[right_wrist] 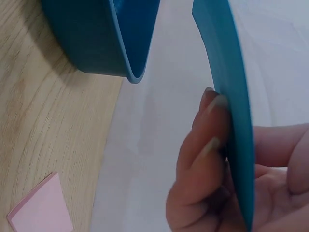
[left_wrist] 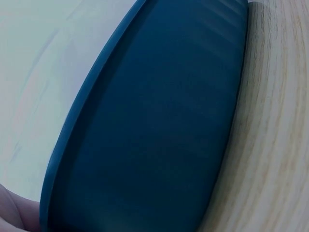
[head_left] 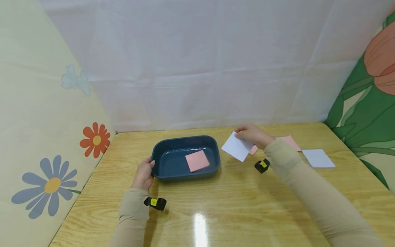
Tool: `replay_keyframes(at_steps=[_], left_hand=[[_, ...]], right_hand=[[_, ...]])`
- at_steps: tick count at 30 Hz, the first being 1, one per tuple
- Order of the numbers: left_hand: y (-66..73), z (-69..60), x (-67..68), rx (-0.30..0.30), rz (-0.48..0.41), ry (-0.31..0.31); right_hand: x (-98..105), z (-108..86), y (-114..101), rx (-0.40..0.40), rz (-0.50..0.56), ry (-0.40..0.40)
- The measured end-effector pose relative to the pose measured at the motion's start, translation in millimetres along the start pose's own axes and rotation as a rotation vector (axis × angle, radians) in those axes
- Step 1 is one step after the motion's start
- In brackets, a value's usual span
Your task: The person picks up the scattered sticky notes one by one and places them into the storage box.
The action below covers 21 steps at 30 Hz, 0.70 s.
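Note:
A dark blue rectangular dish stands on the table, with a pink square paper lying inside toward its right. My left hand grips the dish's left end, thumb at the rim; the left wrist view shows mostly the outer wall. Between thumb and fingers, my right hand pinches a pale bluish-white square paper, held tilted to the right of the dish. That paper looks teal and slightly bent, edge-on, in the right wrist view. Behind the right hand a pink paper is mostly hidden.
Farther right on the wooden table lie another pink paper, partly covered by the sleeve, and a pale bluish-white square. A white cloth hangs behind the table. Flower-printed panels stand at both sides.

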<state>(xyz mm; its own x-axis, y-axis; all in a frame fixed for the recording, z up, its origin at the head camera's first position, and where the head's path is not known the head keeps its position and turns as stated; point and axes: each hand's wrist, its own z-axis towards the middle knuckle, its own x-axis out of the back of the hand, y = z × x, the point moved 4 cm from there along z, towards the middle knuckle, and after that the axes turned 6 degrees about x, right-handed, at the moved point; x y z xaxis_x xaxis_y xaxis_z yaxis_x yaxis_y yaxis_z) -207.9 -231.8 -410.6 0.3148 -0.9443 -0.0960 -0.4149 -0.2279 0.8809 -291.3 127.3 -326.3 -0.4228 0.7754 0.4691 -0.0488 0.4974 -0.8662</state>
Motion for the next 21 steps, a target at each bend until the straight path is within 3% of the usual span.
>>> replay_keyframes(at_steps=[21], left_hand=[[0.1,-0.6,-1.5,-0.004,-0.008,-0.008]], right_hand=[[-15.9,12.3,-19.5,0.009,-0.014,-0.026]])
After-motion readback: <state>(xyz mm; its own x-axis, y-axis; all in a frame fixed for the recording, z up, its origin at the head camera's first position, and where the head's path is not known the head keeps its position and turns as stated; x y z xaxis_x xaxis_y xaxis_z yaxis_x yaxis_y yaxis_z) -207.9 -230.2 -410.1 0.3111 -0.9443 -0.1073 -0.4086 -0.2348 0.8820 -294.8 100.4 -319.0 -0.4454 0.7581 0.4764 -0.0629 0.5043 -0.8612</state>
